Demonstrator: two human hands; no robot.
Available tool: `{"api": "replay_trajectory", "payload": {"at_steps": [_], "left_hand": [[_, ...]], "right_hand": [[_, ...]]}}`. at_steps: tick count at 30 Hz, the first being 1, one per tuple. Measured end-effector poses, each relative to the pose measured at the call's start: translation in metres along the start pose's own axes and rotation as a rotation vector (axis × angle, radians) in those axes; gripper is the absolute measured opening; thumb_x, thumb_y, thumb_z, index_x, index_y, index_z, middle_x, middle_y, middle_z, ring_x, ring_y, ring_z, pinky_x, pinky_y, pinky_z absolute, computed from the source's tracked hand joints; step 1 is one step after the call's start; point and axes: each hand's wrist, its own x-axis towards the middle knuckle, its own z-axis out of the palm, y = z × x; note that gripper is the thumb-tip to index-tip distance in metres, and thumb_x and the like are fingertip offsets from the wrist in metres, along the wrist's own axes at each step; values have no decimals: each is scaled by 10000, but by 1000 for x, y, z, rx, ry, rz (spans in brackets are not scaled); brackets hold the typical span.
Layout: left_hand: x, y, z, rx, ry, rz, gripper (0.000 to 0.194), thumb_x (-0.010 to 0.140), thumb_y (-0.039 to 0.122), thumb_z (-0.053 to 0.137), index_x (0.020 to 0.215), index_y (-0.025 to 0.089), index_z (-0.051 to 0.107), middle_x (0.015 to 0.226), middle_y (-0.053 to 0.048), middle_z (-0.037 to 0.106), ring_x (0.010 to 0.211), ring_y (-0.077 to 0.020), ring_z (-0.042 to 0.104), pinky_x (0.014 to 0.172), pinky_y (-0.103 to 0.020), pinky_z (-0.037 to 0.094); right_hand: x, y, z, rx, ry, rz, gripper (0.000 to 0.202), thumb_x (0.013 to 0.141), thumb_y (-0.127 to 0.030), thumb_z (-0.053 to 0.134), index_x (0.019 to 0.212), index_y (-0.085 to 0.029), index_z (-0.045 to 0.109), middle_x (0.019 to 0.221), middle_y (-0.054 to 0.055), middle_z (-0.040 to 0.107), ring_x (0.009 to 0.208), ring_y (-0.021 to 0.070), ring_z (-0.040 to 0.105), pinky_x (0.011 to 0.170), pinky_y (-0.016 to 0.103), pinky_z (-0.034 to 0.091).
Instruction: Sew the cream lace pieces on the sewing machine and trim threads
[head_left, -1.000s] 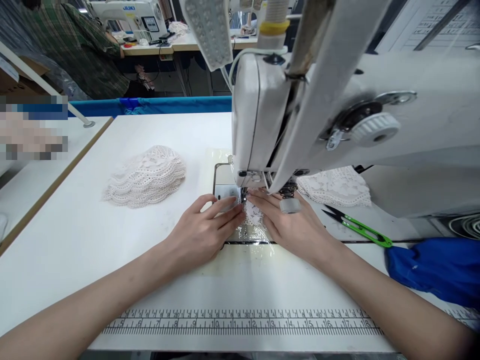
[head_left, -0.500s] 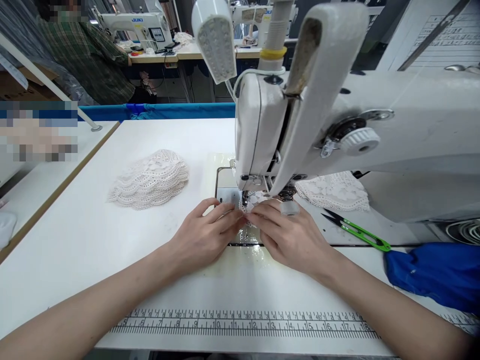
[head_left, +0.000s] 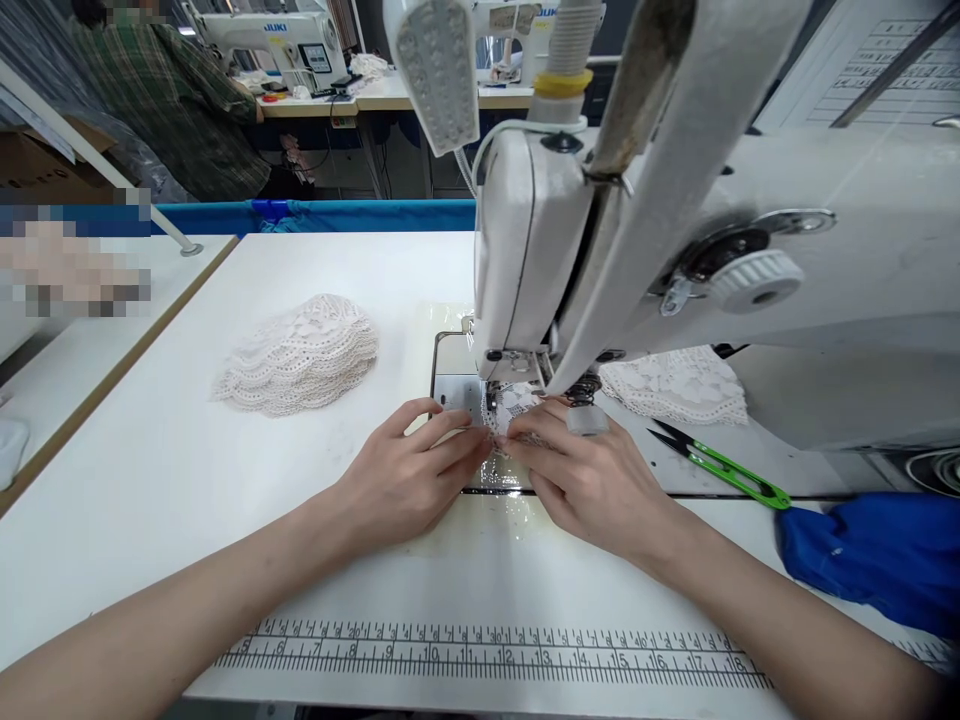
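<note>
Under the presser foot of a white sewing machine lies a small piece of pale lace, mostly covered by my fingers and the machine head. My left hand rests on the metal needle plate, its fingertips pinching the lace's near edge. From the other side my right hand holds the same lace, fingers bent and pressed together. Both sets of fingertips are close together just in front of the foot.
A stack of lace pieces lies at left, another lace piece behind my right hand. Green thread snips and a blue cloth are at right. A printed ruler runs along the front edge. A person sits beyond.
My right fingertips have shifted slightly right, away from the left ones, and more lace shows between them. The camera view has moved a little closer to the machine.
</note>
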Motion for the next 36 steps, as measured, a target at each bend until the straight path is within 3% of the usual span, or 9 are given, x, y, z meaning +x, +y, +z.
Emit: {"api": "replay_trajectory", "payload": {"at_steps": [15, 22, 36], "left_hand": [[0, -3, 4, -1, -35, -54, 263, 899, 93, 514, 1097, 169, 670, 1151, -28, 699, 1038, -187, 608, 878, -371, 417], [3, -5, 3, 38, -49, -83, 286, 910, 101, 473, 1115, 160, 663, 1133, -42, 707, 1028, -187, 609, 862, -368, 419], [1, -5, 1, 37, -57, -120, 253, 903, 114, 487, 1064, 155, 678, 1127, -32, 710, 1040, -197, 611, 871, -384, 411]], "right_hand": [[4, 0, -1, -45, -22, 30, 316, 841, -37, 465, 963, -189, 714, 977, 44, 706, 891, 191, 616, 830, 356, 500], [1, 3, 3, -33, -29, 50, 325, 848, -59, 471, 1024, -195, 708, 1073, 42, 703, 914, 194, 638, 895, 403, 495], [1, 1, -2, -45, 5, -2, 328, 869, -58, 470, 1014, -213, 720, 1053, 27, 724, 869, 159, 660, 931, 396, 488]]}}
